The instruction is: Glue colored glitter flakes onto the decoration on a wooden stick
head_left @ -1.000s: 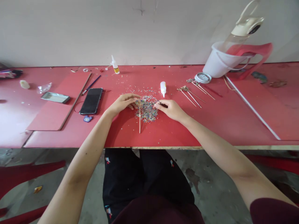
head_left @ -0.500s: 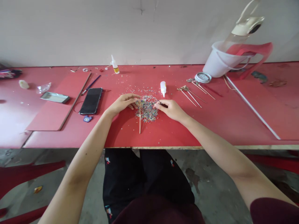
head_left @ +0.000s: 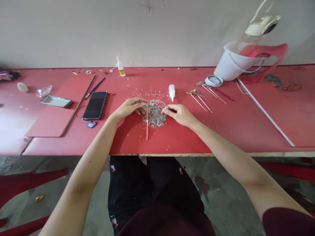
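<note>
Stick pinched, L hand; tool pinched, R hand.

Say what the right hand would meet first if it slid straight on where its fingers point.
Most likely the heap of coloured bits, just ahead of the right hand; depth is unclear.

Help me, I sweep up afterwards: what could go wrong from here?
1. The pile of coloured bits lies loose between the left hand and right hand; a wrist sweep could scatter it.
2. The small white bottle stands just behind the pile; the right hand, gripping a thin dark tool, might tip it.
</note>
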### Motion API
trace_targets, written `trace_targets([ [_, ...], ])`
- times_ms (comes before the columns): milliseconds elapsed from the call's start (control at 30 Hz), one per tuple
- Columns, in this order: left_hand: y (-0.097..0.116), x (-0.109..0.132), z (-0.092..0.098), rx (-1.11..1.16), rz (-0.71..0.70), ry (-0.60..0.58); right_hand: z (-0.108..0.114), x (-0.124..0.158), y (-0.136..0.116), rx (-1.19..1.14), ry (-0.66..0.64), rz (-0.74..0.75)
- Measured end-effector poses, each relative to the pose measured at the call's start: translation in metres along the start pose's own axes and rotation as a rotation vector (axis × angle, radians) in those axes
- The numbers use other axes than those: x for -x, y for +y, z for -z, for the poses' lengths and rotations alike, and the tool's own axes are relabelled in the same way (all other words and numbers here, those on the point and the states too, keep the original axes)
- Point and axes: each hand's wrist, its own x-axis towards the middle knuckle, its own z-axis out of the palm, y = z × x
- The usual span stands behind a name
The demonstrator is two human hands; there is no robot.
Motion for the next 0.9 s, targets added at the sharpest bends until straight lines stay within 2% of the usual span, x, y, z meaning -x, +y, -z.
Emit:
trace_targets([
  [900, 0.0009, 0.0000, 0.0003, -0.002, -0.005, -0.012, 0.0001, -0.0001, 0.0002, 0.008, 0.006, 0.008],
])
